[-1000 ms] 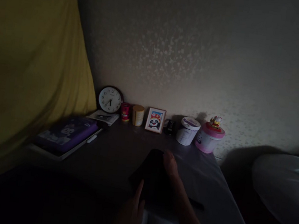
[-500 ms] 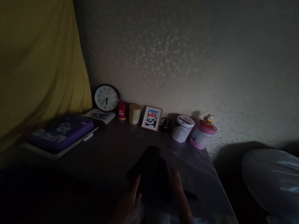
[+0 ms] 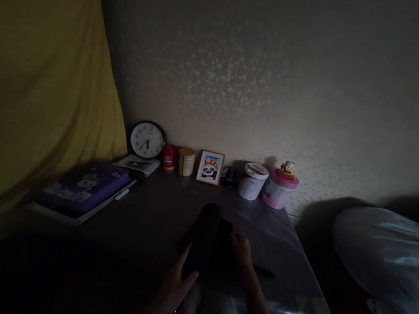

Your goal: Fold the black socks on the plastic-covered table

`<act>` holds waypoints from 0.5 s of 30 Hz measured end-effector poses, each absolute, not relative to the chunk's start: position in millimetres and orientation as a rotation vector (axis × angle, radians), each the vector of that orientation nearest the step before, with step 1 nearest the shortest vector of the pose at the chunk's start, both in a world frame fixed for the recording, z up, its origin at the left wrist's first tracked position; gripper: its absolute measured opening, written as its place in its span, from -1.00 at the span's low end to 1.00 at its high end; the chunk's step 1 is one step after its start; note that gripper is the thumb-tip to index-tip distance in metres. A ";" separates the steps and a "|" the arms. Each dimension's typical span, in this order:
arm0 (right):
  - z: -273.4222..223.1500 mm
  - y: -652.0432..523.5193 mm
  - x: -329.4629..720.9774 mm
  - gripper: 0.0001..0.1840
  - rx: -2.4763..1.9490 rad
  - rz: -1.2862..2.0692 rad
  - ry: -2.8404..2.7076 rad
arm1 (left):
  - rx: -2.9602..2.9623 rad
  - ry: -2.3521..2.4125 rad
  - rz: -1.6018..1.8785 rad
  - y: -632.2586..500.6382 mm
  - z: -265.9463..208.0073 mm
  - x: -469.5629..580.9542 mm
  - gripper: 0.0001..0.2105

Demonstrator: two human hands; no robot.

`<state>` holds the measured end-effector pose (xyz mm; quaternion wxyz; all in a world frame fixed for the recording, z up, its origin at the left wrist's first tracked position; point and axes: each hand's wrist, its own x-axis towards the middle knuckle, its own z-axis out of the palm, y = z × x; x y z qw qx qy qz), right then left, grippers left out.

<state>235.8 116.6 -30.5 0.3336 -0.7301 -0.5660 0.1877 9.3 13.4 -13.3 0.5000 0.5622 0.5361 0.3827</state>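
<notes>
A black bundle [image 3: 203,232], seemingly cloth, stands out dimly at the table's near middle; its exact kind is lost in the dark. It has a rounded, roll-like upper part and a flatter flap on the right. My left hand [image 3: 176,282] grips its lower left end, thumb on the near side and index finger along the left. With closed fingers my right hand [image 3: 241,249] pinches the flap's right edge. A slim dark strip [image 3: 263,271] pokes out to the right of my right wrist, lying on the table.
Along the wall stand a clock [image 3: 147,140], a red can [image 3: 169,157], a yellow canister [image 3: 186,162], a panda picture frame [image 3: 210,167], a white tub [image 3: 252,182] and a pink tub [image 3: 280,189] topped by a figurine. A purple case [image 3: 85,188] lies left, beside a yellow curtain [image 3: 51,83].
My left hand has shifted slightly up and left, its thumb and finger now closer around the bundle. The right hand keeps its hold. The camera view has moved a little.
</notes>
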 end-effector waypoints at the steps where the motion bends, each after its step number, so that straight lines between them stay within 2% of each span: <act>1: -29.1 115.3 237.3 -0.69 -1.900 0.486 -1.472 | 1.335 1.288 0.943 13.1 -11.4 9.7 -0.32; 7: -16.4 112.1 240.9 -0.64 -1.809 0.485 -1.454 | 1.248 1.302 0.997 12.2 -8.3 12.3 -0.37; 15: 1.9 129.4 216.4 -0.60 -1.707 0.479 -1.496 | 1.356 1.294 0.938 12.5 -18.5 10.4 -0.34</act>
